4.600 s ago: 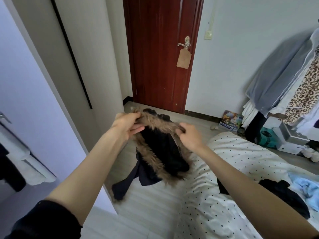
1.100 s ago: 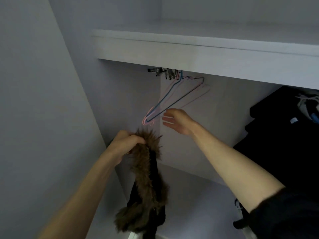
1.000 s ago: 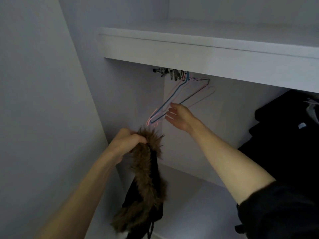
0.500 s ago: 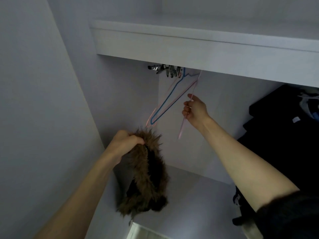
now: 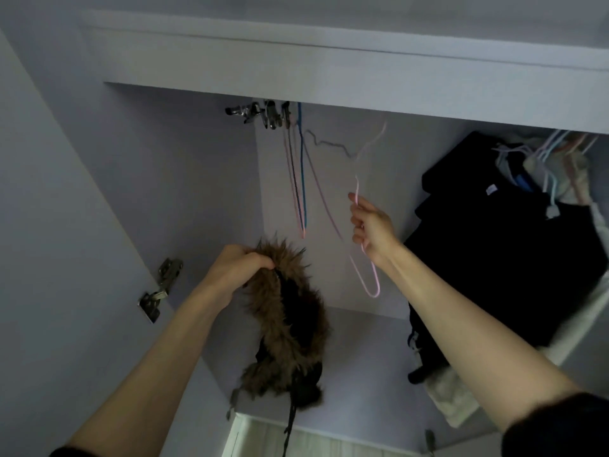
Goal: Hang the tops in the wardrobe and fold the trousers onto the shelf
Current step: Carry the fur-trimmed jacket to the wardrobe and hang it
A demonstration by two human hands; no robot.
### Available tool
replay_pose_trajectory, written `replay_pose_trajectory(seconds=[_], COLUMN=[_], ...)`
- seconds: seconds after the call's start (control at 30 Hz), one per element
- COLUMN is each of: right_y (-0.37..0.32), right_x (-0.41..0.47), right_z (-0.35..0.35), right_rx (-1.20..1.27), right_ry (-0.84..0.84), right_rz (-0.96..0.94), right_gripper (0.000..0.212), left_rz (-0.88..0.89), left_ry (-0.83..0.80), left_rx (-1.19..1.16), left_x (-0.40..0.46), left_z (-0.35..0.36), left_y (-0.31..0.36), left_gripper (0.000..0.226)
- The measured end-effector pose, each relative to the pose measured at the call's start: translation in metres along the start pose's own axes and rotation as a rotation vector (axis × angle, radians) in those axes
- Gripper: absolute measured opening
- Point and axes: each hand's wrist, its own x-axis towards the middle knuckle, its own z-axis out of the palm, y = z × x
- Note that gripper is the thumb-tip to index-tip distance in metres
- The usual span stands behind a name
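Right grip [image 5: 370, 230] pinches pink hanger [image 5: 369, 275] — left [image 5: 237, 268] bunches fur-trimmed top [image 5: 290, 324].

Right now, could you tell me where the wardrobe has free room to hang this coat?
Free: the gap between the spare hangers by the left wall and the black garments, where the right hand holds a pink hanger. Crowded: the right end. The left hand grips the fur-trimmed coat.

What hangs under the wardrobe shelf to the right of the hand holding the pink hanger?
Under the shelf, dark garments hang on pale hangers, right of the right hand gripping the pink hanger. The rail and the clothes behind the dark ones are mostly covered.
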Motion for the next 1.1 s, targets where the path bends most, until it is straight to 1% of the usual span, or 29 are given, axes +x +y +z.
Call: replay_pose_trajectory(seconds=[0.03, 0.13, 0.23, 0.27, 0.33, 0.43, 0.53, 0.63, 0.7, 0.77, 0.83, 0.9, 0.97, 1.03, 1.1], right_y=[0.009, 0.031, 0.044, 0.045, 0.042, 0.046, 0.061, 0.078, 0.083, 0.084, 0.085, 0.090, 0.094, 0.097, 0.098], right_x=[-0.004, -0.019, -0.032, -0.035, -0.037, -0.041, -0.050, -0.060, -0.065, -0.067, -0.069, -0.071, -0.072, -0.072, -0.072], right_z=[-0.010, -0.040, -0.065, -0.073, -0.090, -0.120, -0.138, -0.148, -0.148, -0.146, -0.146, -0.151, -0.157, -0.165, -0.173], right_rx=[0.024, 0.139, 0.281, 0.283, 0.199, 0.048, -0.018, 0.016, -0.003, -0.091, -0.132, -0.125, -0.043, 0.251, 0.545], right_ry=[0.020, 0.075, 0.107, 0.129, 0.207, 0.362, 0.429, 0.409, 0.356, 0.288, 0.225, 0.243, 0.287, 0.283, 0.216], right_rz=[0.011, 0.014, -0.052, -0.072, -0.087, -0.042, 0.081, 0.147, 0.160, 0.201, 0.300, 0.351, 0.302, 0.247, 0.193], right_gripper=[0.026, 0.010, 0.030, 0.032, 0.035, 0.048, 0.065, 0.071, 0.070, 0.063, 0.048, 0.040, 0.035, 0.037, 0.048], left_rz=[-0.002, -0.015, -0.027, -0.029, -0.035, -0.057, -0.050, -0.036, -0.021, -0.017, -0.013, -0.008, -0.005, -0.021, -0.042], left_ry=[-0.004, -0.021, -0.052, -0.064, -0.075, -0.088, -0.101, -0.112, -0.112, -0.117, -0.116, -0.123, -0.123, -0.123, -0.129], left_rx=[0.012, 0.048, 0.071, 0.078, 0.081, 0.080, 0.098, 0.095, 0.103, 0.092, 0.101, 0.118, 0.127, 0.127, 0.115], left_x=[-0.002, -0.006, -0.009, -0.010, -0.010, -0.010, -0.012, -0.013, -0.012, -0.011, -0.011, -0.010, -0.010, -0.010, -0.011], left_z=[0.003, 0.013, 0.025, 0.028, 0.033, 0.040, 0.046, 0.052, 0.053, 0.056, 0.058, 0.062, 0.062, 0.063, 0.062], left_y=[-0.001, -0.004, -0.005, -0.005, -0.006, -0.008, -0.007, -0.005, -0.004, -0.002, 0.000, 0.000, -0.001, -0.002, -0.002], left_gripper=[0.014, 0.014, 0.014, 0.013, 0.008, 0.022, 0.008, 0.005, 0.010, 0.011, 0.013, 0.016, 0.014, 0.006, 0.013])
